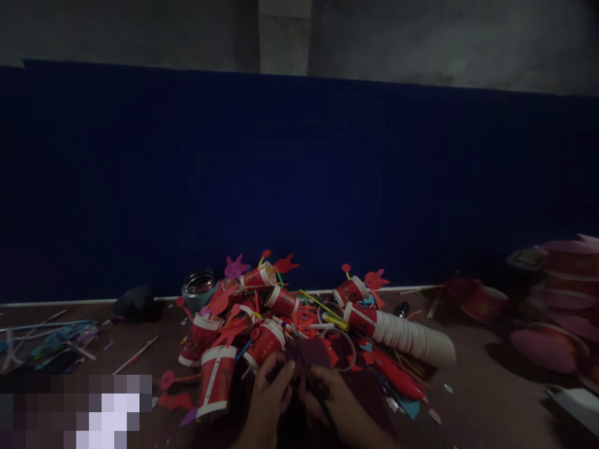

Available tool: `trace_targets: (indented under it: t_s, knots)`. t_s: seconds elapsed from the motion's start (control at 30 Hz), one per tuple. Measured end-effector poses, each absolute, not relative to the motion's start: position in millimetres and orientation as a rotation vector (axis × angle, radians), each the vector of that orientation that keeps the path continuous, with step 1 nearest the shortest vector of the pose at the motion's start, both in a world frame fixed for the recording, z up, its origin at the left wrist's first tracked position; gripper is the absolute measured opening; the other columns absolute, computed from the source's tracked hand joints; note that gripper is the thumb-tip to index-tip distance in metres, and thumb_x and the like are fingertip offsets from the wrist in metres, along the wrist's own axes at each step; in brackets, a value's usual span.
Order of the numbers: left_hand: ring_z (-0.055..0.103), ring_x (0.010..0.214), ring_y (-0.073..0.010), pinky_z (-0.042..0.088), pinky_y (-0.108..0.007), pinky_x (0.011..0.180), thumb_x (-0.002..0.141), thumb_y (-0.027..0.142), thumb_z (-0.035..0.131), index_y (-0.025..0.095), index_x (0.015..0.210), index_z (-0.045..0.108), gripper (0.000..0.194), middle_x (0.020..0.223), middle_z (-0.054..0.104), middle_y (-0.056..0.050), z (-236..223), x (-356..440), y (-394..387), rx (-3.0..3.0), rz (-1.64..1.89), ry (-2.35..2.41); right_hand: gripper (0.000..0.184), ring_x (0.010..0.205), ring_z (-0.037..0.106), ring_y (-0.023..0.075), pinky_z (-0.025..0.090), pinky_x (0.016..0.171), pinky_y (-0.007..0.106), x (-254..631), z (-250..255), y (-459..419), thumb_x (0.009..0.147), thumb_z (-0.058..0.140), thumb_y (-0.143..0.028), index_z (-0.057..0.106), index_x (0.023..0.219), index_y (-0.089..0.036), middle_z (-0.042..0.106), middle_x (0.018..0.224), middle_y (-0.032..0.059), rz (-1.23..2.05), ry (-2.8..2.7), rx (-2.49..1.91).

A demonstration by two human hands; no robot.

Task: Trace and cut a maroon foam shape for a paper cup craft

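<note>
"Dark blue wall (299,181) behind, brown counter (477,399) heaped with red cups (216,381). Where's the purple paper (319,352)?"

"Down at six o'clock; a cup stack (402,333) lies toward two from it."

"What grips it?"

"Left hand (272,390) pinches its eight o'clock edge; right hand (337,390) curls round a dark tool (321,391), too dim to name. I'd expect thin, light, crease-prone stuff, best held by an edge."

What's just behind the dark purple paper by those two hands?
Red paper cutouts and a yellow tube-shaped item show beyond the dark purple paper. Whatever lies beneath it, or behind the left hand and right hand, is hidden.
</note>
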State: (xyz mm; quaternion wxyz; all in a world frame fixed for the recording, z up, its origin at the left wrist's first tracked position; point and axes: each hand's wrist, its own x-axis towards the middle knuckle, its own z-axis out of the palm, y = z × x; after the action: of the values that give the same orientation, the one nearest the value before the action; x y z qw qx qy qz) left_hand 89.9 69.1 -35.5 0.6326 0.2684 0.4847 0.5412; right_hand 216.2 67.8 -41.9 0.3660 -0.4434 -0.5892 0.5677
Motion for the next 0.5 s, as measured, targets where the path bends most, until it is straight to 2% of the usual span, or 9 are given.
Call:
trace_targets:
  t_s: [0.13,0.3,0.5]
  knots:
    - [0.051,0.053,-0.0072,0.041,-0.018,0.054,0.044,0.043,0.080,0.020,0.063,0.049,0.043,0.054,0.053,0.007,-31.2,90.4,68.4,0.522,1.260,1.038,0.029,0.044,0.044,0.0072,0.035,0.043,0.018,216.9,-46.4,67.2,0.069,0.063,-0.041,0.047,0.067,-0.018,0.049,0.052,-0.0059,1.472,-1.527,-1.094]
    - [0.046,0.049,-0.0058,0.038,-0.017,0.049,0.047,0.042,0.079,0.019,0.056,0.045,0.042,0.051,0.048,0.008,-29.1,90.8,67.6,0.589,1.263,1.017,0.036,0.044,0.043,0.0076,0.034,0.042,0.018,215.6,-44.6,66.4,0.069,0.061,-0.050,0.046,0.069,-0.018,0.049,0.052,-0.0053,1.495,-1.506,-1.104]
    - [0.047,0.051,-0.0068,0.037,-0.017,0.050,0.045,0.042,0.079,0.019,0.059,0.047,0.041,0.053,0.049,0.008,-29.9,89.4,68.4,0.604,1.231,1.070,0.041,0.049,0.039,0.0073,0.034,0.046,0.019,214.8,-43.1,67.8,0.068,0.061,-0.055,0.047,0.066,-0.017,0.046,0.056,-0.0047,1.445,-1.505,-1.060]
